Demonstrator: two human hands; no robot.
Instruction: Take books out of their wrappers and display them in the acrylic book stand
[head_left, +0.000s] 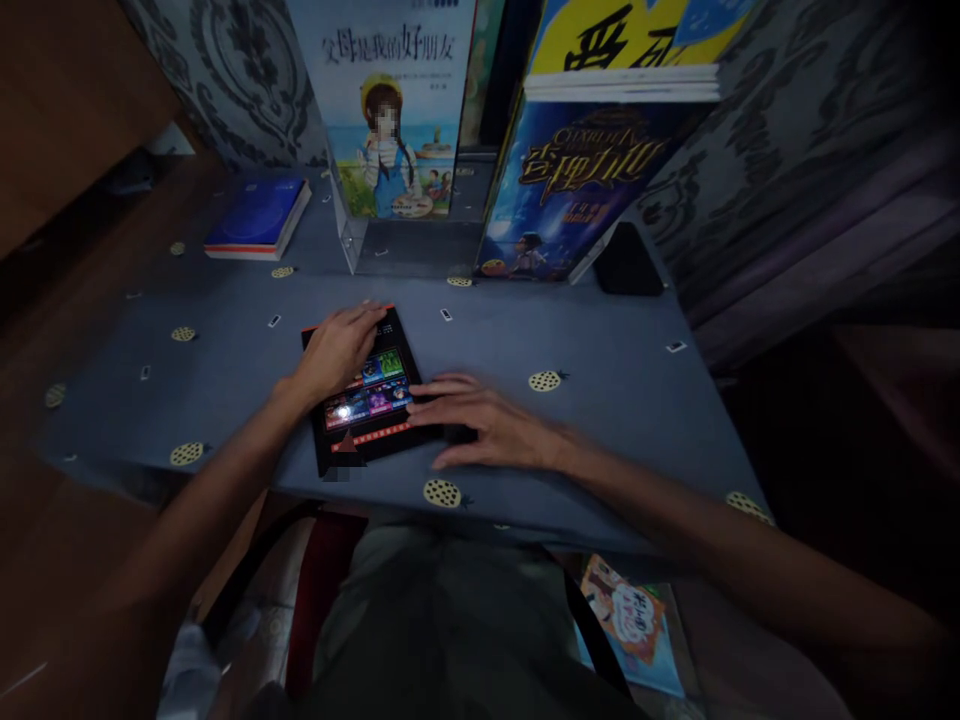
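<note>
A black book (375, 440) with small colourful pictures and a red strip on its cover lies flat on the table, close to its front edge. My left hand (341, 345) rests over the upper left part of the cover, fingers stretched toward the top edge. At the book's right edge, my right hand (487, 425) touches the cover with its fingertips, its fingers spread. Neither hand is wrapped round anything. Part of the cover is hidden under my left hand.
Upright books, including a light blue one (405, 130) and a dark blue one (562, 190), stand in a clear holder (420, 250) at the back. A blue book (259, 215) lies back left. A black phone-like slab (630, 260) is back right. The patterned tablecloth (495, 330) covers the table.
</note>
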